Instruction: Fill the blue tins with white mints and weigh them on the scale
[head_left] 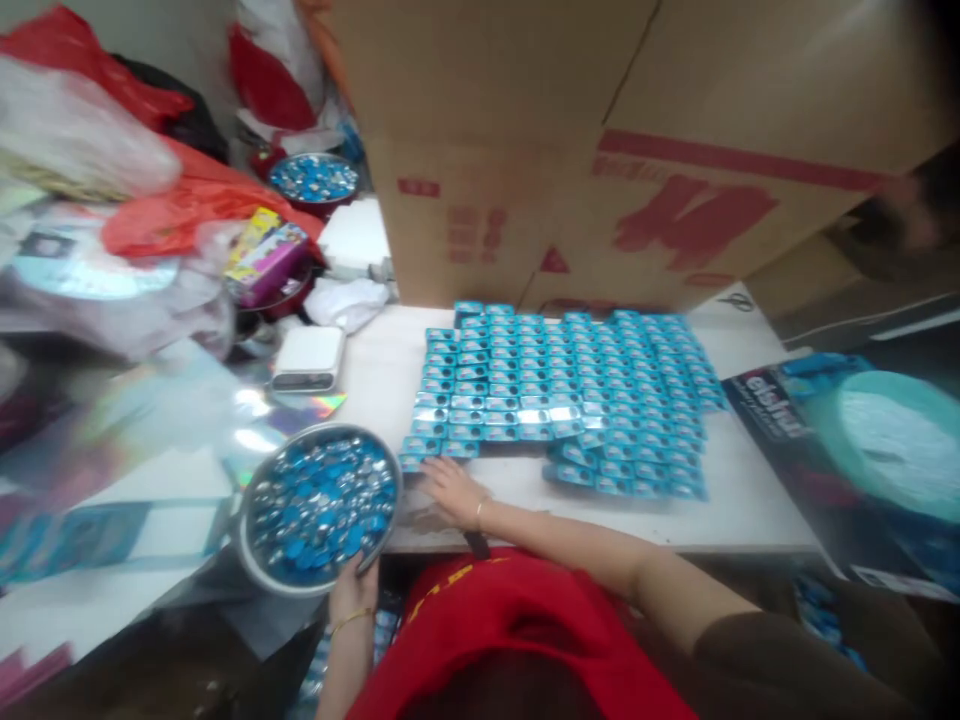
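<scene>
A round metal bowl (pixel 249 560) full of small blue and silver pieces sits at the table's left front. My left hand (pixel 352 590) is at the bowl's lower right rim, its fingers bent over the edge and partly hidden. To the right of the bowl, my right hand (pixel 454 492) lies with fingers spread on the white table (pixel 510 505), its fingertips at the lower left corner of the blue packs (pixel 532 375). These small packs lie in many overlapping rows across the middle.
Behind the packs rises a large cardboard box (pixel 495 200). A white device (pixel 309 358) and a second bowl of blue pieces (pixel 313 178) are at the back left, near red plastic bags (pixel 180 205). A green round container (pixel 892 440) stands at the right.
</scene>
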